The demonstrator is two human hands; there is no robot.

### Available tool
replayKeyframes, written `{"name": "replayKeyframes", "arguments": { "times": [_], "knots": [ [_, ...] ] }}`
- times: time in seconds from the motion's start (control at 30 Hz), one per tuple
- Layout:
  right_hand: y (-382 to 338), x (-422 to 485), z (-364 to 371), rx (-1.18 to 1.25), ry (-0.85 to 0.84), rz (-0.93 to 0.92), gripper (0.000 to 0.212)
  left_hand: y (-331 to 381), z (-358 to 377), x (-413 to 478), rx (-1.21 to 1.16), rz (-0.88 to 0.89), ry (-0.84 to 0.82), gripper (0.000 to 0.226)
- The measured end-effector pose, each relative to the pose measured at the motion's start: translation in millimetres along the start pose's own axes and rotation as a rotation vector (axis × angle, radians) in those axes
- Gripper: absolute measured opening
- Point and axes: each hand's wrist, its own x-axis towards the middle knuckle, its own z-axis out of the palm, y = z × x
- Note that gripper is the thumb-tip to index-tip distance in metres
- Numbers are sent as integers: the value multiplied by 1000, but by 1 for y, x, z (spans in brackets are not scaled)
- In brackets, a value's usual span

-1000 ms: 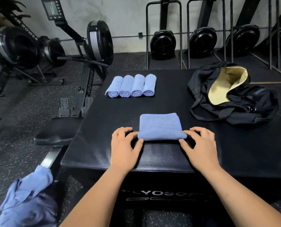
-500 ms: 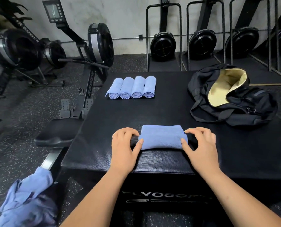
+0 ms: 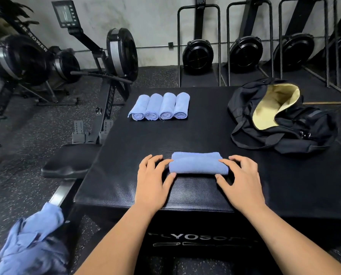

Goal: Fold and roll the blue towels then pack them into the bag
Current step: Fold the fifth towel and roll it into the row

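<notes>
Blue towels are found in three places on and beside the black padded box (image 3: 205, 135), the largest thing within reach. At its far right corner the black bag (image 3: 304, 132) lies unzipped, with its pale lining exposed. Low at the left, off the box, a loose heap of towels (image 3: 32, 239) is seen, not yet folded. Four finished rolls (image 3: 161, 106) are lined up side by side, touching, at the far left of the box top. Near the front edge the half-rolled towel (image 3: 197, 164) is held at both ends — the left hand (image 3: 151, 181) and right hand (image 3: 243, 181) are curled round it, thumbs on the near side and fingers over the top. The cloth is judged light, soft and limp, not slippery. A released roll would probably loosen, so it is best gripped round the middle with the free flap pinned underneath.
</notes>
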Motion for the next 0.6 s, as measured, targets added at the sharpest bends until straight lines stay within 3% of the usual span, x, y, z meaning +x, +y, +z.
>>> {"name": "replayKeyframes", "arguments": {
  "times": [0.1, 0.2, 0.37, 0.5, 0.6],
  "knots": [
    [1, 2, 1, 37, 18, 18, 39, 0, 1, 1, -55, -34, -2, 41],
    [5, 3, 1, 62, 18, 46, 46, 0, -1, 0, -121, -55, -1, 42],
    [5, 2, -1, 106, 8, 68, 45, 5, -5, -1, -170, -85, -9, 33],
    [0, 2, -6, 170, 4, 37, 30, 8, -6, 1, -171, -97, 71, 22],
    [-1, -1, -11, 255, -22, -5, 30, 11, -10, -1, -229, -61, 107, 15]
  ]
}}
